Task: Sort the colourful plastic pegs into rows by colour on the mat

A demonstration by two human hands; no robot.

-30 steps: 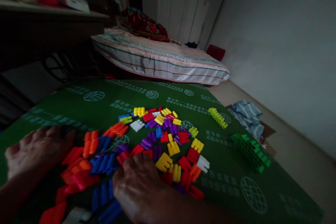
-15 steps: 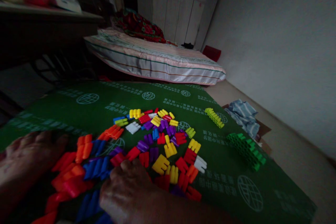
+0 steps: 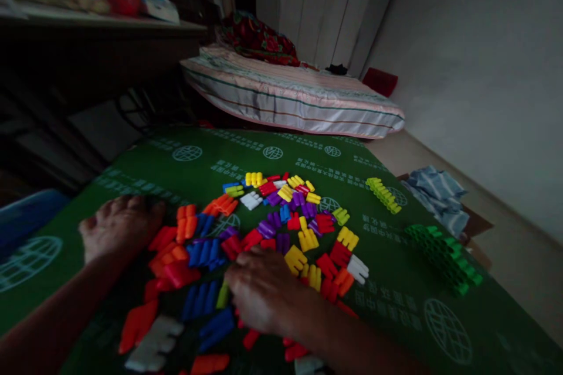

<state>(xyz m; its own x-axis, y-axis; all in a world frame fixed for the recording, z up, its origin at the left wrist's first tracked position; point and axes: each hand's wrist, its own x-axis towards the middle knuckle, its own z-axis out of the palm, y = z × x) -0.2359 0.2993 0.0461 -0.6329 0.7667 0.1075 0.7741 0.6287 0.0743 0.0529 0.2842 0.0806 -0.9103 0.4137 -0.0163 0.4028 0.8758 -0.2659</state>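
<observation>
Many small plastic building pieces in red, blue, yellow, purple, orange and white lie scattered on a green printed cloth. My left hand rests palm down at the pile's left edge, next to orange and red pieces; its fingers curl under and are hidden. My right hand lies palm down over the pile's near side, covering red and blue pieces, fingers bent toward a yellow piece. What its fingers hold, if anything, is hidden.
A joined row of yellow-green pieces and a larger green assembled block sit apart on the cloth's right side. A bed stands beyond the table, a dark shelf at left, folded blue cloth on the floor at right.
The camera has tilted down and shifted, so more of the near pile shows. Both hands stay on the pile; the right hand has slid slightly forward over the pieces.
</observation>
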